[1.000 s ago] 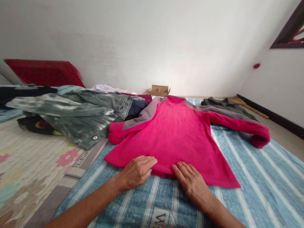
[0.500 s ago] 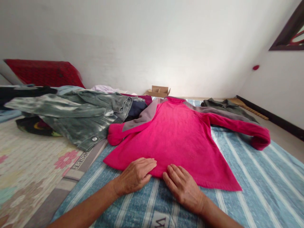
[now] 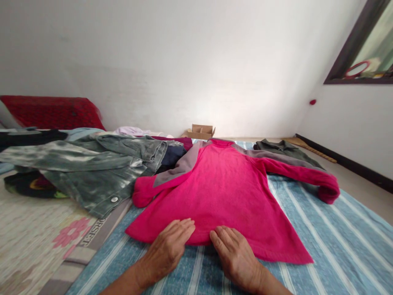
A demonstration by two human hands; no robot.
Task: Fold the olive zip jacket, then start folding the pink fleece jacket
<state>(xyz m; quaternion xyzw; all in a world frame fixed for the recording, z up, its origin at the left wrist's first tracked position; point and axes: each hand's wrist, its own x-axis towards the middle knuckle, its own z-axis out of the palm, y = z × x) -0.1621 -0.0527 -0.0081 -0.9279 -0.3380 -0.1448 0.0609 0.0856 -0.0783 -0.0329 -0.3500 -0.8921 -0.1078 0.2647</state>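
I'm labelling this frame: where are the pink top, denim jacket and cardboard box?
pink top (image 3: 227, 192), head view, chest.
denim jacket (image 3: 101, 172), head view, front panel.
cardboard box (image 3: 200, 132), head view, front wall.

Fleece pullover (image 3: 221, 196): bright magenta-pink body and sleeves, grey panels across the shoulders. Sheet (image 3: 331, 233) under it: light blue with white lengthwise stripes, mottled weave. Denim jacket (image 3: 92, 172) toward the sheet's left edge: grey-green acid wash, pale streaks, one silver button. Second cover (image 3: 33, 241) at far left: cream ground, pink flower print, grey border with dark lettering. Pillow (image 3: 52, 112) at the far left corner: deep red with a fine dark pattern. Folded garment (image 3: 282, 148) at the far right edge: dark olive. Cardboard box (image 3: 200, 131) past the far edge: plain tan.
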